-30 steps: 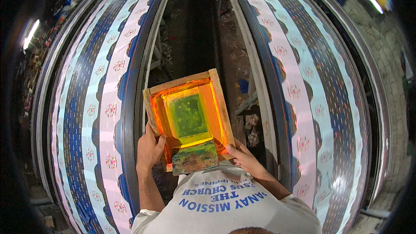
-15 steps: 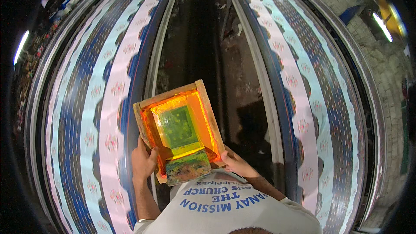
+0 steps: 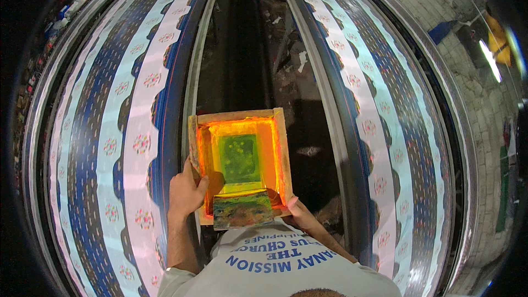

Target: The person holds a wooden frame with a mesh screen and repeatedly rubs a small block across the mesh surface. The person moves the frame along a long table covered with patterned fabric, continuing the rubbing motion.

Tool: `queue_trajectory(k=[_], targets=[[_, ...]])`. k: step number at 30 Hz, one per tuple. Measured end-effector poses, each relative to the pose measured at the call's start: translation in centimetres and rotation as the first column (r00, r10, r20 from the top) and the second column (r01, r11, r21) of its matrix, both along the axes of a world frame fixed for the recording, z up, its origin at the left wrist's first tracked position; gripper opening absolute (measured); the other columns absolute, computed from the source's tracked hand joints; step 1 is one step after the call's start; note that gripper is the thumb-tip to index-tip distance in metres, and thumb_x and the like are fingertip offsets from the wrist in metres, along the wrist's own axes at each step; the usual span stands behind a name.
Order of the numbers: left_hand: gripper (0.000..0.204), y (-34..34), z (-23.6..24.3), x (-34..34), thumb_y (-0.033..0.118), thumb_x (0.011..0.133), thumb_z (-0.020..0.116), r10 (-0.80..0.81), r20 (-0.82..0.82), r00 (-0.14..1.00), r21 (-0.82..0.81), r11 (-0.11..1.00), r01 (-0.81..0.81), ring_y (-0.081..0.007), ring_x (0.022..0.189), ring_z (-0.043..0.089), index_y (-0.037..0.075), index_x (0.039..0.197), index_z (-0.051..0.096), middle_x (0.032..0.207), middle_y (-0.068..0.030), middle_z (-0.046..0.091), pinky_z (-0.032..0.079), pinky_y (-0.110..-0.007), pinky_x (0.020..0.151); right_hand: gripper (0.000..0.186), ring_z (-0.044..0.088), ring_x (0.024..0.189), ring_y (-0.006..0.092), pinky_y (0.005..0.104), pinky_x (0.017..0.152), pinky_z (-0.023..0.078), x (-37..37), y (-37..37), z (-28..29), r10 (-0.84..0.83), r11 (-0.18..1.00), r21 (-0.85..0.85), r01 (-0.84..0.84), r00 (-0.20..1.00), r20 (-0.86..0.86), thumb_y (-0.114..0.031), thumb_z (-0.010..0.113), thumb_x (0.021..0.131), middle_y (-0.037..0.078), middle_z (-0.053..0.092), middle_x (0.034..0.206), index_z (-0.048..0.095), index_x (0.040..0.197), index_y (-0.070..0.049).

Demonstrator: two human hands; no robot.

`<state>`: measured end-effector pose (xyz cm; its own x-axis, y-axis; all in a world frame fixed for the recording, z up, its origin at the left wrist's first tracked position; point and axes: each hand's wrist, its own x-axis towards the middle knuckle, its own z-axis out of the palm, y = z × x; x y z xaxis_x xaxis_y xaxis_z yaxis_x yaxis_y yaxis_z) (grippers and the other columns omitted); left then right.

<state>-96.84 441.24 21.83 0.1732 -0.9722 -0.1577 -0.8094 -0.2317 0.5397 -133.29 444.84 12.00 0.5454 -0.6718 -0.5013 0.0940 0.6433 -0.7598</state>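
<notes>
In front of my body I hold a wooden-framed printing screen, its inside bright orange and yellow around a green mesh panel. A paint-stained squeegee board leans in the frame at its near end. My left hand grips the frame's left side, thumb on the near part of the rim. At the near right corner my right hand holds the frame, with most of its fingers hidden beneath. The frame is above the dark gap between two long tables.
On the left a long table carries printed cloth strips in pink and pale blue with floral motifs. Matching strips run along the right table. Metal rails edge the gap. A tiled floor lies beyond, at right.
The frame has turned clockwise to nearly straight and shifted slightly right, with both hands still on it. The view of the tables has shifted a little.
</notes>
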Motion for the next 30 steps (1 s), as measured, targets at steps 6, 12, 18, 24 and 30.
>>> queue_trajectory(k=[6, 12, 18, 24, 30], targets=[[0.074, -15.4, -2.2, 1.3, 0.02, 0.093, 0.075, 0.09, -0.003, 0.996, -0.019, 0.996, -0.09, -0.0501, 0.084, 0.076, -0.002, 0.158, 0.047, 0.089, -0.029, 0.077, 0.06, -0.058, 0.079, 0.091, 0.054, 0.08, 0.0084, 0.0278, 0.067, 0.044, 1.9, -18.5, -2.8, 0.034, 0.996, -0.084, -0.043, 0.994, -0.107, -0.081, 0.048, 0.107, -0.002, 0.06, 0.111, 0.041, 0.166, -0.013], [0.07, -32.2, 0.1, 2.1, 0.019, 0.093, 0.076, 0.155, -0.001, 0.988, -0.109, 0.982, -0.154, -0.0509, 0.085, 0.076, -0.001, 0.155, 0.049, 0.09, -0.0293, 0.077, 0.06, -0.059, 0.079, 0.093, 0.045, 0.147, 0.019, 0.0405, 0.124, 0.038, 2.7, -38.8, 2.1, 0.104, 0.992, -0.063, -0.112, 0.987, -0.119, -0.076, 0.048, 0.109, 0.01, 0.048, 0.161, 0.032, 0.173, -0.011], [0.062, -45.6, 0.9, 2.0, 0.018, 0.094, 0.076, 0.263, -0.026, 0.965, -0.058, 0.963, -0.264, -0.0496, 0.091, 0.076, 0.001, 0.15, 0.056, 0.1, -0.03, 0.077, 0.06, -0.056, 0.078, 0.108, 0.047, 0.149, 0.0216, 0.039, 0.123, 0.041, 2.6, -55.0, 3.3, 0.192, 0.974, -0.107, -0.201, 0.978, -0.087, -0.087, 0.048, 0.101, 0.011, 0.049, 0.163, 0.027, 0.175, -0.011], [0.054, -57.2, -2.5, 4.6, 0.015, 0.093, 0.077, 0.28, -0.101, 0.955, -0.219, 0.93, -0.296, -0.0454, 0.083, 0.076, 0.001, 0.143, 0.061, 0.095, -0.0257, 0.077, 0.059, -0.05, 0.074, 0.114, 0.049, 0.151, 0.0257, 0.0475, 0.124, 0.042, 5.7, -67.9, 1.4, 0.24, 0.965, -0.095, -0.246, 0.968, -0.071, -0.09, 0.05, 0.098, 0.013, 0.05, 0.166, 0.024, 0.178, -0.013], [0.045, -72.9, -2.9, 10.0, 0.017, 0.092, 0.081, 0.307, -0.07, 0.949, -0.112, 0.943, -0.313, -0.0459, 0.079, 0.076, 0.004, 0.133, 0.066, 0.083, -0.0233, 0.073, 0.057, -0.05, 0.069, 0.094, 0.047, 0.153, 0.023, 0.0415, 0.126, 0.039, 11.5, -81.8, 0.4, 0.157, 0.986, -0.055, -0.157, 0.988, 0.008, -0.073, 0.05, 0.109, 0.013, 0.049, 0.167, 0.03, 0.174, -0.009]])
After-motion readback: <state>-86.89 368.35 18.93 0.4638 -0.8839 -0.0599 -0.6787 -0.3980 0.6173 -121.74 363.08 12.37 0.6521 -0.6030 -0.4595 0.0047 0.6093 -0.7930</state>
